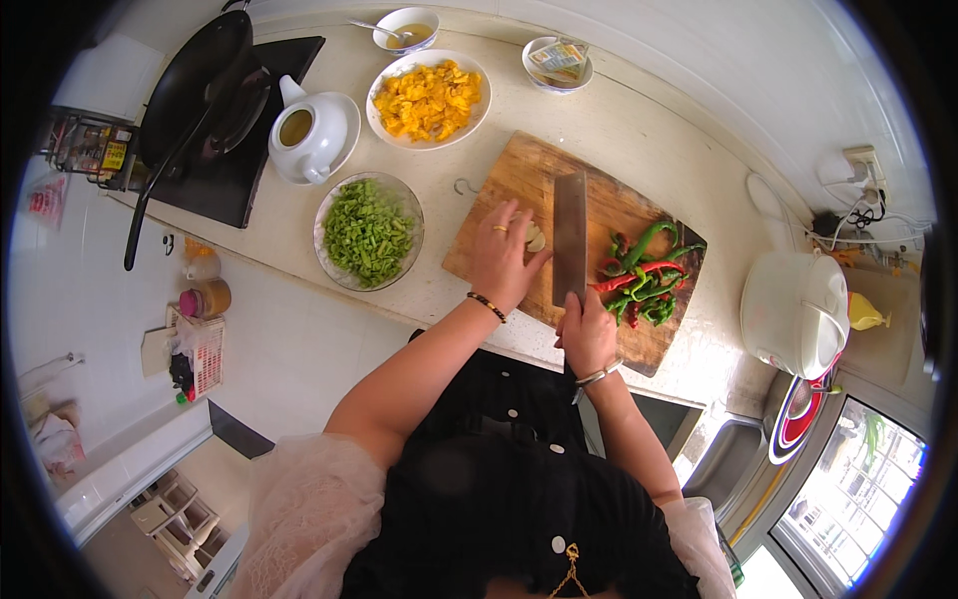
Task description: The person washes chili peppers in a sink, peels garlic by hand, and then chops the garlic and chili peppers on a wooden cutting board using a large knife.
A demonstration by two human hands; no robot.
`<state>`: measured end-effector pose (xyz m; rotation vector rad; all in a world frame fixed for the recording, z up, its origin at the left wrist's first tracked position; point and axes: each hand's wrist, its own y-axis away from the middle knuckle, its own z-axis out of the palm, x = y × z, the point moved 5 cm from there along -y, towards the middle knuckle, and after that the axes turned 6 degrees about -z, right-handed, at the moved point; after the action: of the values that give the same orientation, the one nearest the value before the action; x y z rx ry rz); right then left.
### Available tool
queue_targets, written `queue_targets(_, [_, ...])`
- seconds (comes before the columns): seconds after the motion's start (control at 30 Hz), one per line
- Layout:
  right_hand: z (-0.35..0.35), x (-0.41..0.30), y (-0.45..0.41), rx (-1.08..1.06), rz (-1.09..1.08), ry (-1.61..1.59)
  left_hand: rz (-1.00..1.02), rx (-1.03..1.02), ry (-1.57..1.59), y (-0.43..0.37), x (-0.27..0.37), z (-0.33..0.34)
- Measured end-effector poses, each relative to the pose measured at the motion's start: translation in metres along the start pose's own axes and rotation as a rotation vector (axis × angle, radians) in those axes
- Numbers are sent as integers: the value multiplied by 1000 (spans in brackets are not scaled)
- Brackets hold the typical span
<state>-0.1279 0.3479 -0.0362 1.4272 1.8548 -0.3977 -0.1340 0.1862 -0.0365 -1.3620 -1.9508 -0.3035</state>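
Observation:
My right hand [589, 329] grips the handle of a cleaver [571, 232], its blade over the middle of a wooden cutting board [524, 165]. Just left of the blade, my left hand [505, 258] rests with spread fingers at some pale pieces, probably garlic [534, 237]; the fingers partly hide them, and whether they grip any is unclear. Green and red chili peppers [647, 277] lie heaped on the board's right side. Left of the board stand a glass bowl of chopped green vegetable [367, 232] and, farther back, a plate of what looks like scrambled egg [428, 101].
A white teapot-shaped jar [310, 138] stands beside the stove with a black wok [194, 90]. Along the back are a bowl with a spoon [406, 31] and a bowl holding packets [557, 65]. A white rice cooker [793, 314] is at the right, near cords and a sink [722, 464].

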Motion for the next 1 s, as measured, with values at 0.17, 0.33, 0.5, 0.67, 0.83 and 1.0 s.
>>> queue_targets(0.17, [-16, -5, -9, 26, -58, -3, 217, -128, 81, 4, -7, 18])
queue_targets(0.33, [-25, -19, -19, -12, -217, 161, 122, -127, 252, -1, -5, -6])
queue_targets(0.5, [-29, -36, -33, -20, -356, 299, 154, -34, 177, 3, -8, -9])
queue_targets(0.67, [-24, -43, -43, -72, -417, 314, 244, 68, 168, 4, -9, -7])
queue_targets(0.83, [-11, -37, -47, -132, -433, 390, 275, 32, 128, 4, -10, -6])
queue_targets(1.0, [-2, -31, -58, -91, -395, 387, 296, 18, 132, 3, -12, -2])
